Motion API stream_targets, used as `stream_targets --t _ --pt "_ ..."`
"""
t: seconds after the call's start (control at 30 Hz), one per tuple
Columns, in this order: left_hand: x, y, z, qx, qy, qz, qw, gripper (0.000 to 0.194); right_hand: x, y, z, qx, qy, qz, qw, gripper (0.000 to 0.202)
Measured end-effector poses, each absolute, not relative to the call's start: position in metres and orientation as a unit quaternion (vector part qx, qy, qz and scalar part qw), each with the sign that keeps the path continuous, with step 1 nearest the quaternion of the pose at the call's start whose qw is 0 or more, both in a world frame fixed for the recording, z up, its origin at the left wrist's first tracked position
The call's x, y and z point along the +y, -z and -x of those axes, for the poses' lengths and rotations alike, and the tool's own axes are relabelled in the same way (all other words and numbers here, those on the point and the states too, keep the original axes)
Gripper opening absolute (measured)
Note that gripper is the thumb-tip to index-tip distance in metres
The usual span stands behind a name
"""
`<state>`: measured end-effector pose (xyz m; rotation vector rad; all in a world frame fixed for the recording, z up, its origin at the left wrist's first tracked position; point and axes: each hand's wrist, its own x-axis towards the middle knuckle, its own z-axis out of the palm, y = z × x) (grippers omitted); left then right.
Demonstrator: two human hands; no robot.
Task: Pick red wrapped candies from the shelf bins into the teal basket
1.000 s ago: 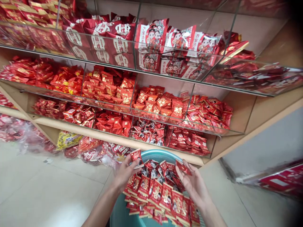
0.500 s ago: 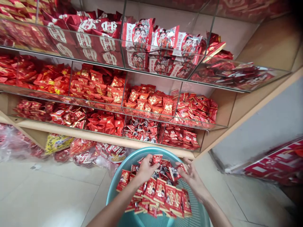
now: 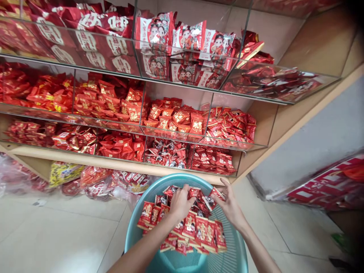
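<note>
A teal plastic basket (image 3: pixel 243 246) holds a pile of small red candy packets (image 3: pixel 188 224) with gold lettering and cartoon figures. Over the far part of the pile, my left hand (image 3: pixel 181 203) is closed, with a red packet (image 3: pixel 195 192) pinched at its thumb and fingertips. My right hand (image 3: pixel 231 206) grips another red packet (image 3: pixel 217 193) between thumb and fingers near the basket's right wall, its index finger raised. The fingers of my left hand are partly hidden behind its back.
A wooden shelf unit (image 3: pixel 113 158) with clear dividers stands right behind the basket, its bins full of red packets (image 3: pixel 170 117). Plastic bags of sweets (image 3: pixel 95 180) lie on the tiled floor (image 3: pixel 71 223) below. A red-and-white package (image 3: pixel 327 185) leans at the right wall.
My left hand has shifted a little right over the pile. My right hand still grips its packet, its index finger now more raised. The whole view has shifted slightly.
</note>
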<state>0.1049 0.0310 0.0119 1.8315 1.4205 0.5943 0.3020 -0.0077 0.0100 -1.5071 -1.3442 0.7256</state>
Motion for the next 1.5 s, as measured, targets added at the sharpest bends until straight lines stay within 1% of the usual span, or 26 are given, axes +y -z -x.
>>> stream_targets --t 0.17,0.33,0.47,0.53,0.63,0.7,0.8,0.9,1.0,1.1,1.17,1.23,1.3,1.43,1.5 --pt "0.025 -0.010 -0.119 0.528 -0.239 -0.723 0.375 0.022 -0.012 -0.011 -0.305 -0.586 -0.270 0.627 0.437 0.067" --pt "0.022 -0.006 -0.130 0.510 -0.235 -0.725 0.399 0.011 -0.015 -0.015 -0.300 -0.616 -0.277 0.632 0.380 0.053" --pt "0.024 0.000 -0.131 0.509 -0.235 -0.724 0.403 0.007 -0.014 -0.019 -0.296 -0.642 -0.268 0.627 0.350 0.046" --pt "0.025 0.002 -0.129 0.510 -0.237 -0.724 0.400 0.008 -0.012 -0.020 -0.295 -0.646 -0.258 0.633 0.341 0.045" --pt "0.027 0.001 -0.124 0.513 -0.246 -0.724 0.389 0.015 -0.010 -0.021 -0.296 -0.648 -0.253 0.636 0.335 0.044" --pt "0.027 -0.003 -0.121 0.513 -0.260 -0.723 0.382 0.020 -0.009 -0.020 -0.297 -0.650 -0.251 0.633 0.338 0.045" --pt "0.025 -0.012 -0.118 0.497 -0.295 -0.717 0.391 0.021 -0.007 -0.019 -0.299 -0.648 -0.249 0.628 0.351 0.045" --pt "0.021 -0.016 -0.124 0.460 -0.316 -0.700 0.444 0.019 -0.005 -0.020 -0.299 -0.622 -0.282 0.615 0.394 0.046" --pt "0.018 -0.012 -0.135 0.425 -0.314 -0.661 0.533 0.019 -0.003 -0.022 -0.298 -0.592 -0.337 0.586 0.438 0.047" --pt "0.016 -0.005 -0.147 0.403 -0.298 -0.605 0.619 0.018 -0.003 -0.023 -0.298 -0.577 -0.351 0.581 0.455 0.047" --pt "0.015 -0.004 -0.151 0.397 -0.289 -0.569 0.660 0.024 -0.007 -0.023 -0.299 -0.573 -0.344 0.589 0.454 0.047" --pt "0.015 -0.005 -0.152 0.397 -0.287 -0.540 0.684 0.030 -0.014 -0.024 -0.301 -0.590 -0.335 0.598 0.426 0.048" --pt "0.014 -0.006 -0.151 0.400 -0.293 -0.519 0.696 0.032 -0.023 -0.028 -0.302 -0.634 -0.314 0.602 0.369 0.054" --pt "0.014 -0.007 -0.151 0.405 -0.306 -0.498 0.703 0.029 -0.037 -0.037 -0.308 -0.719 -0.255 0.597 0.249 0.073" --pt "0.014 -0.006 -0.153 0.407 -0.313 -0.497 0.700 0.026 -0.039 -0.038 -0.311 -0.737 -0.222 0.605 0.204 0.076"
